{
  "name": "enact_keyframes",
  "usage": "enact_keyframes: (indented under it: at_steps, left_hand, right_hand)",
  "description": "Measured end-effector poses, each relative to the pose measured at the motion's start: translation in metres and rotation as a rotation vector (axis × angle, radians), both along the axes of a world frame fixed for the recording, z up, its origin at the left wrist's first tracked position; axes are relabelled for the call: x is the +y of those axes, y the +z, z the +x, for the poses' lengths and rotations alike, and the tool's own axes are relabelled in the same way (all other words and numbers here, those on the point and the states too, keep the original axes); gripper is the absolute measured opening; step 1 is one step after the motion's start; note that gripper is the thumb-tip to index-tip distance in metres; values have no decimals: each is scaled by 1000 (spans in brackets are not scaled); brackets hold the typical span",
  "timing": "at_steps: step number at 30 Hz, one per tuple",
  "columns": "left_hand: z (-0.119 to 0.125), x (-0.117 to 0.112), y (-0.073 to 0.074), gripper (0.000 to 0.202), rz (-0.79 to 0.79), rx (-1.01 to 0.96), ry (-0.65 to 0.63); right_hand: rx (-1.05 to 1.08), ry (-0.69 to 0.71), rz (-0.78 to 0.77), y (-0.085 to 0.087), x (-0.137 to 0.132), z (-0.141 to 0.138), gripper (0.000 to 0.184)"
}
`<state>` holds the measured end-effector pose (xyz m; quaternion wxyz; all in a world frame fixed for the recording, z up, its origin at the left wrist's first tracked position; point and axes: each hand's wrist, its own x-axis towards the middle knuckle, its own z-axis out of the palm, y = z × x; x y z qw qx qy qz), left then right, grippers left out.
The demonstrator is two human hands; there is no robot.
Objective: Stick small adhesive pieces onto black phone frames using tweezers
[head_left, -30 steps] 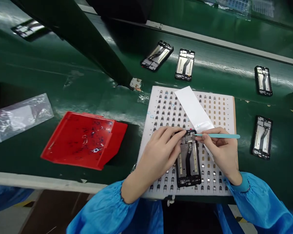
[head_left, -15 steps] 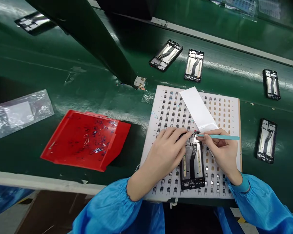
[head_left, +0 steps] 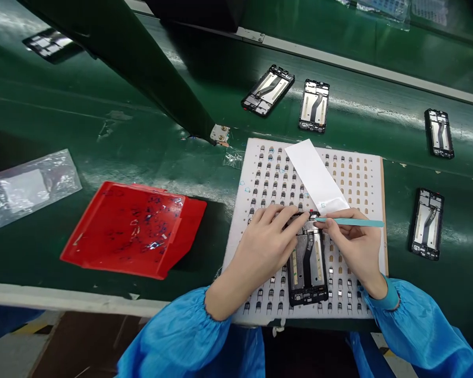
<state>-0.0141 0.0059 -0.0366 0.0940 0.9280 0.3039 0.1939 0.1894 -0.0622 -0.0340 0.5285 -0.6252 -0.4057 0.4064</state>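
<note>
A black phone frame (head_left: 308, 270) with a silver inner plate and a dark ribbon cable lies on a white foam board (head_left: 238, 231). My left hand (head_left: 268, 239) rests over the frame's upper left side, its curled fingers gripping the edge and hiding part of it. Pinched in my right hand (head_left: 357, 244) are turquoise tweezers (head_left: 358, 222), held nearly level. Their tips touch or hover just over the frame's top end, close to my left fingertips; contact is too small to make out. A white paper strip (head_left: 315, 173) lies slantwise on the board beyond my hands.
Rows of small metal parts fill much of the board. Left of it stands a red bin (head_left: 122, 231) with small scraps, then a clear plastic bag (head_left: 31, 186). More phone frames lie behind (head_left: 314, 106) and at right (head_left: 427, 224). A green post (head_left: 153, 73) slants across the upper left.
The view has shifted slightly, so the board and bin appear a little further left. Both hands, the tweezers and the phone frame keep nearly the same positions relative to each other.
</note>
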Motion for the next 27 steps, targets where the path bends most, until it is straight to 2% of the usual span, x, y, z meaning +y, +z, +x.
enact_keyframes:
  at_steps: [10, 18, 27]
  left_hand:
    - [-1, -1, 0, 39, -25, 23, 9]
    - [0, 0, 0, 42, -79, 11, 19]
    - [-3, 7, -1, 41, -217, -75, 10]
  right_hand:
    - [-155, 46, 22, -2, -3, -1, 4]
    - [-310, 94, 104, 2, -4, -2, 9]
    - [-354, 95, 150, 5, -1, -4, 11]
